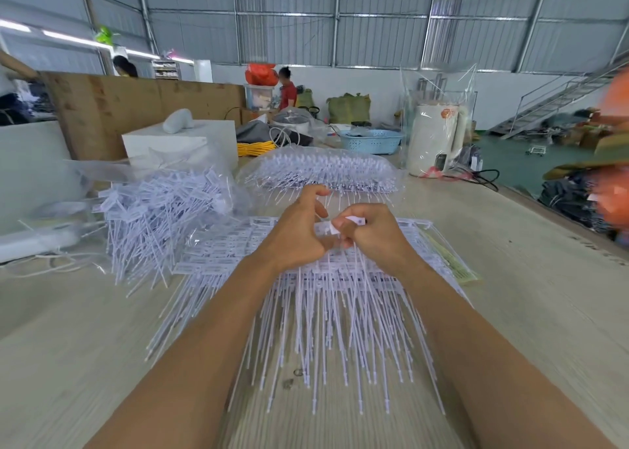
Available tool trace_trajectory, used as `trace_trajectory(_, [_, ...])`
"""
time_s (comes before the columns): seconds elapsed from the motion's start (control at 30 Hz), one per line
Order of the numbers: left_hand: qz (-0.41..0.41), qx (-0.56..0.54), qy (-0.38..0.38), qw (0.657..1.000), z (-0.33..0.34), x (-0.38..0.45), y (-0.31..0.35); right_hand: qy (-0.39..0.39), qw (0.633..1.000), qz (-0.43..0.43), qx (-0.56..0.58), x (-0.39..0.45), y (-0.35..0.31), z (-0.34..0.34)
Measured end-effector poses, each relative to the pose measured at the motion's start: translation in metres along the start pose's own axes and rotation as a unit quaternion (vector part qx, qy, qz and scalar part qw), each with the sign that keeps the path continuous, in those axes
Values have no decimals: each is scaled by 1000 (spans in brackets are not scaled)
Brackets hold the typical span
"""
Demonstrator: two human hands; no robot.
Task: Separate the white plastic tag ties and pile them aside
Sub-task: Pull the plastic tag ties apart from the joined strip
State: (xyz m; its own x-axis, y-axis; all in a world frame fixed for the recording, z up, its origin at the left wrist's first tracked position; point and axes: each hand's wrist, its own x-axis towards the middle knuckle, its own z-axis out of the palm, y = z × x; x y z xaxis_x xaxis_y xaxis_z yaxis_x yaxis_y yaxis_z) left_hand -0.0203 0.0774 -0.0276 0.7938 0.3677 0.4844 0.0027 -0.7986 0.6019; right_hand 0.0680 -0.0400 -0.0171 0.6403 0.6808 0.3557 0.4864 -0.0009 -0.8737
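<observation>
Above the stiff white tie sheet (238, 254), both hands' fingers (340, 225) pinch one flat tag (354, 221).

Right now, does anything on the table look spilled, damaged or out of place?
Nothing looks damaged. The loose pile of separated ties at the left is untidy, as a pile would be. The joined ties lie in a flat stack under both hands, and the bagged ties behind look unopened.
</observation>
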Motion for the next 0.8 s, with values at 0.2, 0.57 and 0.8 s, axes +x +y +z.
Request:
trace_trajectory(0.2, [-84,-55,-15,995,-5,-1,-6,-13,999,-6,32,1,6,-2])
trace_trajectory(0.57, [-81,5,35,996,-1,3,-5,-57,994,-1,-93,2,9,-4])
trace_trajectory(0.8, [-116,-134,30,984,-1,4,3,14,996,-31,-82,-1,7,5])
